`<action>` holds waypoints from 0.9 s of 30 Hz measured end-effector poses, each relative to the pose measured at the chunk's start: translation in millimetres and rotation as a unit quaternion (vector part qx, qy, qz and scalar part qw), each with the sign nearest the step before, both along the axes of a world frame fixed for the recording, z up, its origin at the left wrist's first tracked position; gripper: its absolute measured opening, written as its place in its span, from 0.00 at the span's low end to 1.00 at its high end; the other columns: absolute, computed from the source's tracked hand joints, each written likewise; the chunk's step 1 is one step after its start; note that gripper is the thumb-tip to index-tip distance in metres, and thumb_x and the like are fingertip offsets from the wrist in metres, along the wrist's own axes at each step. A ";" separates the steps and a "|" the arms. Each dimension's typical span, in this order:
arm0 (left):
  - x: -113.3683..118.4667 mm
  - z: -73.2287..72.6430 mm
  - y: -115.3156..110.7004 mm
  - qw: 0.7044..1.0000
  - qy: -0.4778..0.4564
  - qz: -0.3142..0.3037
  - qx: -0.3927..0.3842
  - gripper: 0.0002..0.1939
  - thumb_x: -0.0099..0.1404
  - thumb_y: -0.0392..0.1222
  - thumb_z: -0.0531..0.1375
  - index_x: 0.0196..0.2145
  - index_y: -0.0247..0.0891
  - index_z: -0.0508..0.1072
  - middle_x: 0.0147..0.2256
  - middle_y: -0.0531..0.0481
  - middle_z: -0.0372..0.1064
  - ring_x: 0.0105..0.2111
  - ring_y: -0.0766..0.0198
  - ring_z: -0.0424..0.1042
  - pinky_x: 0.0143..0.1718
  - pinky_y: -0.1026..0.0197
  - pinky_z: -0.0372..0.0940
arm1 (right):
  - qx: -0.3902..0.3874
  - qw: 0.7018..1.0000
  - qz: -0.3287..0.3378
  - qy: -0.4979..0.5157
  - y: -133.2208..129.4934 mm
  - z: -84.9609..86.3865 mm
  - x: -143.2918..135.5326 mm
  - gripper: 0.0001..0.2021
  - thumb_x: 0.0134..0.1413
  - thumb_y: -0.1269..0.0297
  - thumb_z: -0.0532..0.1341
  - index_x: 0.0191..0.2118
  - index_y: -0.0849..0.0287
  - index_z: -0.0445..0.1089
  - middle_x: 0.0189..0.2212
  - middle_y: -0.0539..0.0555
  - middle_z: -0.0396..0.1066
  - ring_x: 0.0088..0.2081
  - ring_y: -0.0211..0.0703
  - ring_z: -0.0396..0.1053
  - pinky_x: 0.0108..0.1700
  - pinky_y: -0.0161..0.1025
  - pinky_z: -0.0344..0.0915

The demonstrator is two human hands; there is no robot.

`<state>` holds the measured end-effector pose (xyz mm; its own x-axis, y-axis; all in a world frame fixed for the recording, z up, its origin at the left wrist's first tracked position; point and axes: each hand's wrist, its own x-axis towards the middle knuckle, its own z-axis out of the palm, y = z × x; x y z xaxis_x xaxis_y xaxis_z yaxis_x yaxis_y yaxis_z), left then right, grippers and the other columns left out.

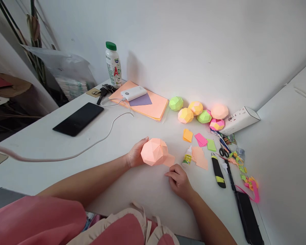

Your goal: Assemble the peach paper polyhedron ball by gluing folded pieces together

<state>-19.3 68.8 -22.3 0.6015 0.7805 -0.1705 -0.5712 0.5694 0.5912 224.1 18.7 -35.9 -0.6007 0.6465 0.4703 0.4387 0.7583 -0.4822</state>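
My left hand (137,153) is wrapped round the left side of a peach-coloured faceted paper ball (154,152), held above the white table. From the ball's lower right a flat peach paper piece (169,160) sticks out; I cannot tell whether it is joined to the ball. Just below that piece is my right hand (178,178), with its fingers curled in and thumb and forefinger together. Whatever they may hold is hidden. Right of the ball stands a small glue bottle (187,158) with a yellow label, beside loose peach paper pieces (200,158).
Finished paper balls (185,115) line the wall. Orange (187,135), pink (201,140) and green slips (211,145) lie before them. A cutter (218,172), scissors (223,152) and paper scraps are rightward. A tablet (78,119), cable, power bank (134,93) and bottle (113,66) are leftward.
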 end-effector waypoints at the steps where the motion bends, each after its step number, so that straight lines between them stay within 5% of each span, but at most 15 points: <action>1: 0.0 0.2 0.0 1.000 0.000 0.001 -0.002 0.35 0.55 0.69 0.59 0.45 0.33 0.74 0.39 0.39 0.75 0.39 0.50 0.72 0.36 0.57 0.62 | 0.000 1.000 0.000 -0.001 -0.1 0.3 0.1 0.16 0.52 0.83 0.53 0.37 0.58 0.72 0.29 0.54 0.64 0.32 0.40 0.65 0.29 0.36 0.67; 27: -0.2 -3.7 1.5 1.000 -0.007 0.001 -0.013 0.36 0.54 0.69 0.59 0.45 0.34 0.74 0.40 0.40 0.74 0.38 0.52 0.71 0.36 0.58 0.62 | 0.008 1.000 -0.001 -0.001 0.7 1.2 -0.9 0.16 0.52 0.83 0.52 0.37 0.57 0.72 0.29 0.53 0.64 0.31 0.40 0.64 0.28 0.36 0.66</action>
